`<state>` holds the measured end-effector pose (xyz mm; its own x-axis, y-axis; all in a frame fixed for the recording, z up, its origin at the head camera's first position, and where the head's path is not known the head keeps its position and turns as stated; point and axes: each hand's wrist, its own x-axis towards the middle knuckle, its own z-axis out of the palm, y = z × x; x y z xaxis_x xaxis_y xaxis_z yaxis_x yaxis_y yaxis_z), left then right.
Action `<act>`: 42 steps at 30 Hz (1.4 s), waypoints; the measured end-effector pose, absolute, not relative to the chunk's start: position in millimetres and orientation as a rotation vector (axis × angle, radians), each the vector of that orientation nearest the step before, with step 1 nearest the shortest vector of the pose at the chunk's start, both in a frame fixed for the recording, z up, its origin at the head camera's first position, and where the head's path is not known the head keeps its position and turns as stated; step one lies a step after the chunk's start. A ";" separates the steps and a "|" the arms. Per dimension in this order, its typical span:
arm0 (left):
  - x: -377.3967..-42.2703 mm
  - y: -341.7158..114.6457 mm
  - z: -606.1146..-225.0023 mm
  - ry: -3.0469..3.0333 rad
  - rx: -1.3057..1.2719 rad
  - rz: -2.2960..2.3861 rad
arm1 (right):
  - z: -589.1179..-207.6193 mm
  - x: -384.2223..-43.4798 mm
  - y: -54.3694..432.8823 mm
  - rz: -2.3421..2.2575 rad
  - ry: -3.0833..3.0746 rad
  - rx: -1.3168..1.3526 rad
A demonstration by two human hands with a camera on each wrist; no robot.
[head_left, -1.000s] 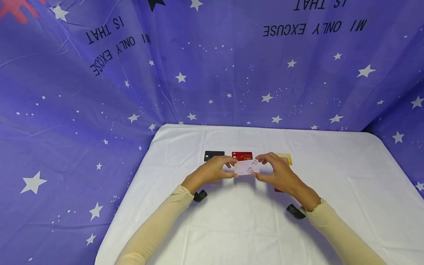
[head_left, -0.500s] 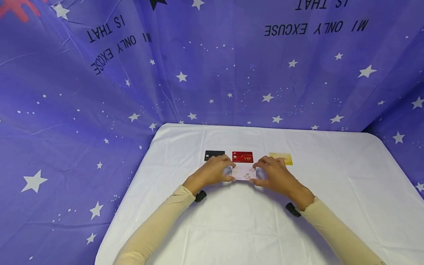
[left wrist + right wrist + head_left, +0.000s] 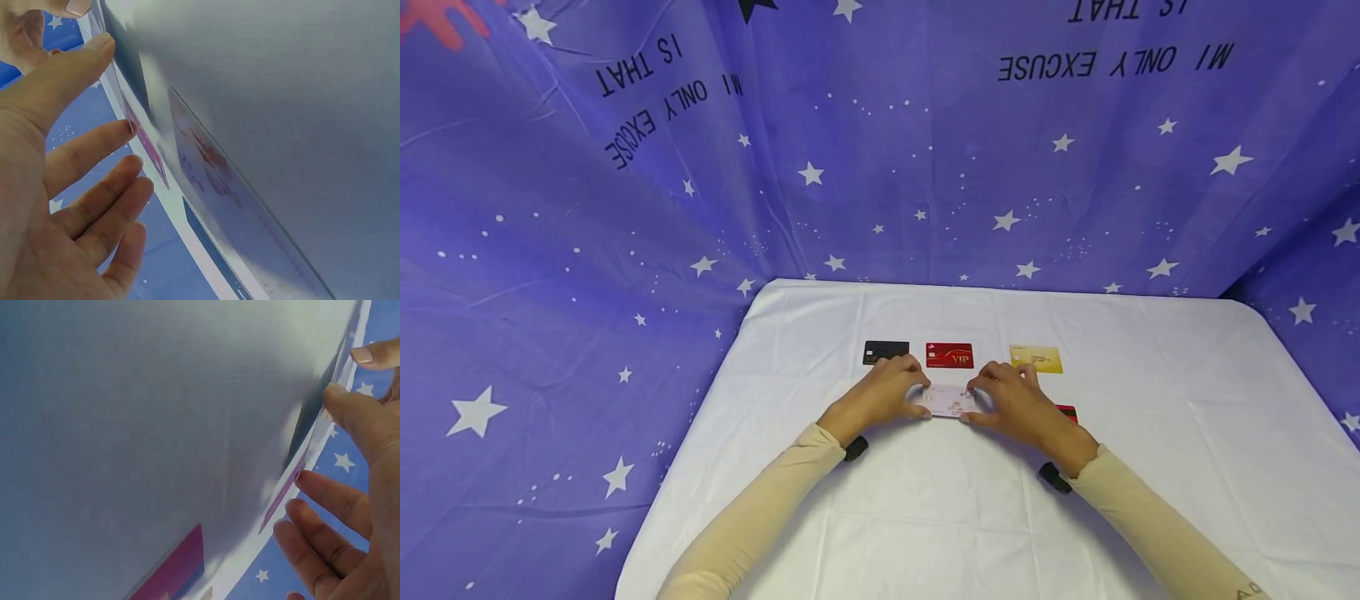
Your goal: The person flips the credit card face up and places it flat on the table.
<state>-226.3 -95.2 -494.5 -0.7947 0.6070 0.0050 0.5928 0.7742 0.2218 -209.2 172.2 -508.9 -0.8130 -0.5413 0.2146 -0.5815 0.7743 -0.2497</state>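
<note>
A pale pink card (image 3: 950, 400) with a small printed pattern is held between both hands, close over the white table, in front of the red VIP card (image 3: 950, 356). My left hand (image 3: 883, 393) pinches its left end with thumb and forefinger. At its right end, the thumb and forefinger of my right hand (image 3: 1015, 404) grip it. Both wrist views show the held card almost edge-on. Beneath my left hand, another light patterned card (image 3: 231, 194) lies on the table, hidden in the head view.
Along the back row lie a black card (image 3: 886, 352) and a gold card (image 3: 1037, 359). A second red card (image 3: 1067, 412) sits partly behind my right hand. The white table (image 3: 925, 517) meets a purple star-print curtain (image 3: 925, 183) at the back.
Both hands have brought the pale pink card down and nearer to me, slightly leftward. The red VIP card and gold card are now less covered, and the red card at right shows more.
</note>
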 end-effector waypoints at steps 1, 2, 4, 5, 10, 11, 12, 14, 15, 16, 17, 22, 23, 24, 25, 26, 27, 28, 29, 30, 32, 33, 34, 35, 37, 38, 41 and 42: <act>-226.1 -94.8 -495.4 2.898 0.977 0.320 | -509.6 -209.0 172.0 0.463 -2.835 0.904; -225.8 -94.3 -496.2 2.899 0.974 0.315 | -510.2 -208.6 172.0 0.462 -2.839 0.904; -225.3 -93.4 -498.1 2.901 0.972 0.307 | -511.6 -207.8 172.1 0.459 -2.848 0.898; -224.9 -92.9 -499.0 2.901 0.978 0.306 | -512.3 -207.4 172.1 0.457 -2.854 0.893; -223.5 -91.1 -503.5 2.918 1.025 0.265 | -515.7 -205.8 173.0 0.446 -2.872 0.860; -223.2 -90.8 -504.0 2.921 1.033 0.260 | -516.2 -205.7 173.1 0.446 -2.875 0.858; -223.1 -90.6 -504.6 2.928 1.041 0.248 | -516.7 -205.7 173.2 0.443 -2.878 0.858; -222.8 -90.2 -505.1 2.938 1.049 0.238 | -517.6 -205.9 173.1 0.438 -2.884 0.861; -222.8 -90.0 -505.3 2.941 1.055 0.228 | -517.9 -206.0 173.1 0.439 -2.888 0.862; -222.8 -89.8 -505.4 2.943 1.062 0.221 | -518.1 -206.0 173.2 0.440 -2.890 0.864; -222.8 -89.5 -505.3 2.945 1.069 0.209 | -518.3 -206.0 173.4 0.440 -2.891 0.866; -223.5 -88.1 -504.4 2.963 1.082 0.165 | -519.0 -206.5 174.0 0.449 -2.875 0.874; -223.6 -87.9 -504.1 2.963 1.079 0.159 | -519.1 -206.5 174.1 0.451 -2.872 0.873; -223.7 -87.9 -504.0 2.963 1.079 0.160 | -519.2 -206.5 174.2 0.451 -2.869 0.873; -223.7 -87.8 -503.6 2.961 1.076 0.162 | -519.3 -206.6 174.3 0.452 -2.869 0.872; -223.6 -87.8 -503.3 2.961 1.075 0.164 | -519.2 -206.5 174.3 0.453 -2.872 0.870; -223.6 -87.8 -503.1 2.959 1.072 0.168 | -519.2 -206.5 174.3 0.452 -2.877 0.869; -223.5 -87.7 -502.9 2.957 1.070 0.171 | -519.2 -206.6 174.4 0.451 -2.883 0.868; -223.6 -87.7 -502.8 2.955 1.065 0.173 | -519.1 -206.6 174.4 0.451 -2.887 0.869; -223.5 -87.6 -502.7 2.952 1.059 0.175 | -519.1 -206.6 174.4 0.448 -2.891 0.869; -223.2 -87.4 -502.7 2.948 1.047 0.181 | -518.8 -206.3 174.0 0.442 -2.898 0.868; -223.1 -87.3 -502.8 2.944 1.040 0.184 | -518.8 -206.2 173.9 0.438 -2.897 0.869; -222.9 -87.3 -502.7 2.941 1.033 0.188 | -518.7 -206.1 173.7 0.434 -2.895 0.871; -222.6 -87.4 -502.4 2.939 1.025 0.194 | -518.6 -206.0 173.7 0.433 -2.894 0.872; -222.2 -87.7 -501.9 2.939 1.017 0.208 | -518.3 -205.7 173.8 0.430 -2.890 0.872; -222.1 -88.2 -501.5 2.936 1.013 0.212 | -518.0 -205.6 173.9 0.433 -2.890 0.872; -221.5 -89.6 -500.0 2.927 1.008 0.221 | -515.9 -204.8 175.7 0.451 -2.892 0.861; -221.3 -90.1 -499.5 2.923 1.005 0.222 | -514.9 -204.7 176.9 0.455 -2.894 0.854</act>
<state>-221.3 -90.1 -499.5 -0.7888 0.6147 0.0063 0.6086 0.7794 0.1489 -204.7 176.9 -514.9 -0.8397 -0.5162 0.1687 -0.5431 0.7993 -0.2572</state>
